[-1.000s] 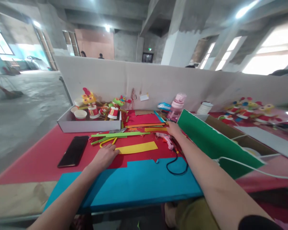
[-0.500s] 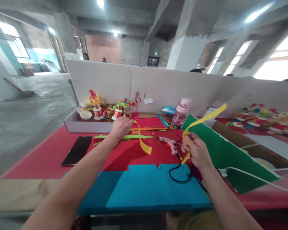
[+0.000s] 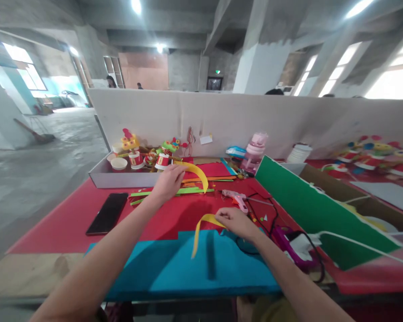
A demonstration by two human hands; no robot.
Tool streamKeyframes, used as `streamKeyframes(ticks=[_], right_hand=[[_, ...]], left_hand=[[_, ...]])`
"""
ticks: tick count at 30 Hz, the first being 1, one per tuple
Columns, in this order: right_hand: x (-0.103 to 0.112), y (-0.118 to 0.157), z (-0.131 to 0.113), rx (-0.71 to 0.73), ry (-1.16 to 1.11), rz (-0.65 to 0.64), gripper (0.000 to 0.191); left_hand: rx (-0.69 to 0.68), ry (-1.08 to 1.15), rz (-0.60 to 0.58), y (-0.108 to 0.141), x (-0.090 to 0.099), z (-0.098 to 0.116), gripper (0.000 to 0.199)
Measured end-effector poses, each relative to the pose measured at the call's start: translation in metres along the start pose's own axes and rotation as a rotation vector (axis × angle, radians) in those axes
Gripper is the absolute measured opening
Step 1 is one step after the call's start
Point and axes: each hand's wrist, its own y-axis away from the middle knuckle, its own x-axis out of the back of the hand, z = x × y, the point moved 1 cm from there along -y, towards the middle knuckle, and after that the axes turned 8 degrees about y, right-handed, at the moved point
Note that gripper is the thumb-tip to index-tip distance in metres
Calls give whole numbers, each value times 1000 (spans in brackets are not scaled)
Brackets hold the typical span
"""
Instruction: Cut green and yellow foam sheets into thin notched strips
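Note:
My left hand [image 3: 170, 180] pinches one end of a yellow strip [image 3: 199, 172], which arches off to the right above the green strips [image 3: 191, 191] and orange strips [image 3: 210, 179]. Between the closed fingertips of my right hand [image 3: 237, 221] is a second yellow strip [image 3: 197, 235]; its free end curls left and hangs down over the blue sheet [image 3: 174, 264]. A pink hot glue gun [image 3: 235, 197] lies on the red tabletop just beyond my right hand. Behind my left hand stand paper-cup figures [image 3: 162, 160] with green and yellow heads in a white tray [image 3: 127, 180].
A black phone [image 3: 108, 213] lies at the left. At the right stands a box with a green side [image 3: 309, 210], beside a purple power strip [image 3: 290, 250] with cables. A pink bottle [image 3: 255, 153] stands near the white partition [image 3: 147, 112].
My right hand has moved left and down with its yellow strip, which now droops over the blue sheet. My left hand's strip has swung up into an arch.

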Motion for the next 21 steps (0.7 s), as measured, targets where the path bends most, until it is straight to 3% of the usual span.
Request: streamKeyframes(ticks=[2,5,8,12,14,16,18,20,21], right_hand=[[-13,-14,-18,77,104,-39,24],[-36,-39,-43,161,156,-116,22],[-54,-57,-53,220,115,-204,26],[-54,-67,-38,243,93,-260,30],[-47,-67,-25,262,135,-280,30],[-40,-67,-13,256,211,-255,26],[-35,-69,-5,258,296,-218,24],[-33,-72,-2,275,364,-202,22],[-33,-73,-2,284,389,-203,21]], left_hand=[[41,203,-161,32,13,16,39],[155,352,-419,72,13,23,52],[308,370,-458,93,6,7,65],[500,516,-548,99,10,-26,46],[537,455,-607,100,16,-39,33],[518,219,-578,101,21,-46,22],[420,-87,-421,101,24,-43,22],[220,-241,-319,101,21,-34,26],[102,-232,-340,102,17,-28,28]])
